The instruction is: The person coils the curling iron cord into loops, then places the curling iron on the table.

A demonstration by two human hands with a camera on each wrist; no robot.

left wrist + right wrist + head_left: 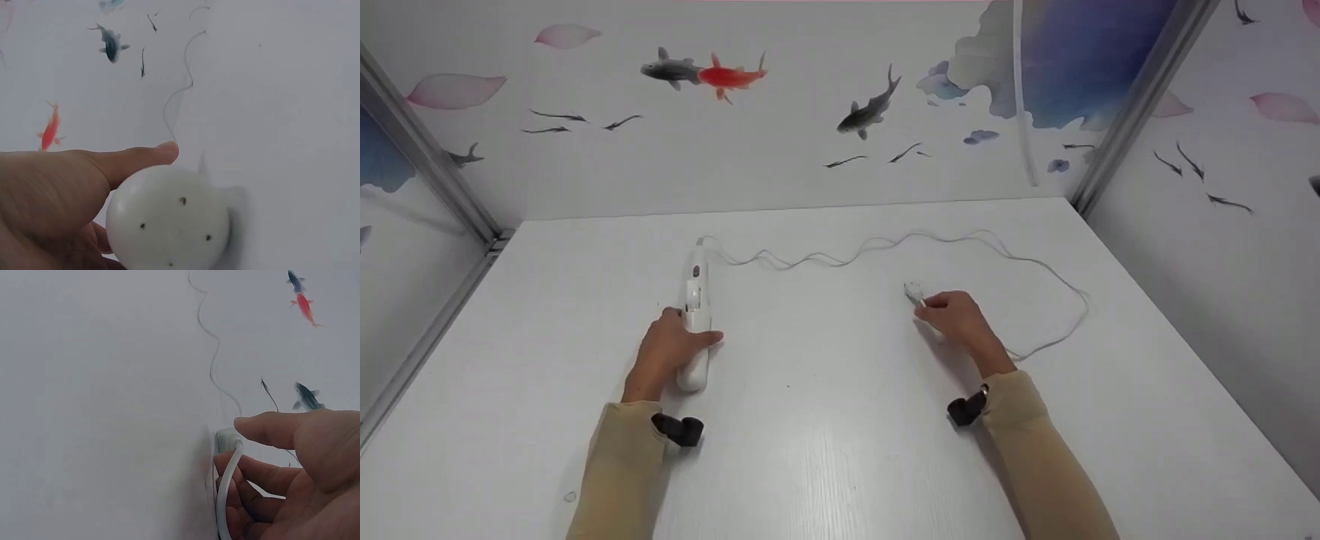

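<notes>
A long white corded appliance (pixel 697 319) lies on the table at the left, with a dark oval button near its cord end. My left hand (pixel 667 349) grips its body, thumb across the top and fingers along the left side. Its rounded white end, with small dark holes, faces the camera in the left wrist view (pixel 169 219). On the right, my right hand (pixel 960 319) pinches a white plug (pixel 913 290) where its cord begins. Thumb and fingertips meet at the plug in the right wrist view, and the thick cord (pixel 224 500) bends down past the curled fingers.
The thin white cord (pixel 817 259) runs wavy along the back of the white table (pixel 810 420), then loops round on the right towards my right hand. Printed wall panels (pixel 780 165) with fish stand behind and at both sides, joined by metal posts (pixel 1147 105).
</notes>
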